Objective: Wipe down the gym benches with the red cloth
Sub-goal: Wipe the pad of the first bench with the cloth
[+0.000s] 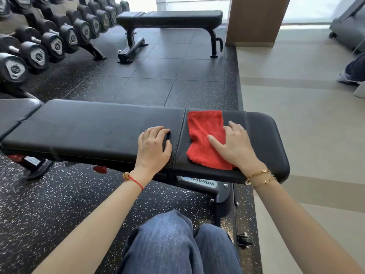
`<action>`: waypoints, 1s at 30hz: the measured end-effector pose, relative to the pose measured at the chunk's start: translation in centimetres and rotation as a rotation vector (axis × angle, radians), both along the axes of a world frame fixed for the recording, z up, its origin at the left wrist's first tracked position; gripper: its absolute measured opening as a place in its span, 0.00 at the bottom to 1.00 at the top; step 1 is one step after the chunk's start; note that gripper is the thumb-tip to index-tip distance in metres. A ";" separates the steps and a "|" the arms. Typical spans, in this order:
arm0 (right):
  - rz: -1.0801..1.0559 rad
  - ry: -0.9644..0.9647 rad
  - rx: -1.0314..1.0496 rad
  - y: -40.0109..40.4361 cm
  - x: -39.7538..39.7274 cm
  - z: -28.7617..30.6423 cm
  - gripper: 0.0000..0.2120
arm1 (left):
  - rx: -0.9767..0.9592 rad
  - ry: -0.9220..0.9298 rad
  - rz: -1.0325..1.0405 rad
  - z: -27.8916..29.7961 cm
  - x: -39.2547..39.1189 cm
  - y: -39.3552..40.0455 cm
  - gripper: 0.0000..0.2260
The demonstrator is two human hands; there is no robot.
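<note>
Right hand (235,145) is pressing the red woven cloth (205,139) flat-fingered on the near black padded counter (98,125), left hand (154,147) resting loosely curled beside it, empty; far black bench (177,16) likely still waiting.

"NAUTILUS" on near bench frame label (203,182)
</note>
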State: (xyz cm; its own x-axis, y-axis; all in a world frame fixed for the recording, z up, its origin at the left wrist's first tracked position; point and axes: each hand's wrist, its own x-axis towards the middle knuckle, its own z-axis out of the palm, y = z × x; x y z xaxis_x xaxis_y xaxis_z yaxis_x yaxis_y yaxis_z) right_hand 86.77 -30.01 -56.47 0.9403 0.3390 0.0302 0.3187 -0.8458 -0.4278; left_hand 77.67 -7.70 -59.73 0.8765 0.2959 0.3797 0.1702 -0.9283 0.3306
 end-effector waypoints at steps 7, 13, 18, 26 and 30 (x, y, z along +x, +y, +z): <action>0.031 -0.073 0.236 1.6 -0.6 -0.1 0.24 | 0.003 -0.033 0.026 -0.5 0.2 -0.2 0.16; -0.016 0.011 0.457 2.5 -0.1 0.3 0.17 | 0.030 -0.045 0.040 -0.9 0.5 -0.1 0.17; -0.072 0.247 0.547 3.4 0.2 1.4 0.16 | 0.012 0.076 0.041 0.2 0.1 -0.2 0.18; -0.237 0.548 0.628 3.3 -1.1 9.3 0.16 | -0.217 0.216 -0.031 10.1 -0.6 -0.6 0.11; -0.283 0.612 0.663 2.8 -2.4 16.7 0.16 | -0.247 0.268 -0.005 18.3 -1.6 -0.1 0.08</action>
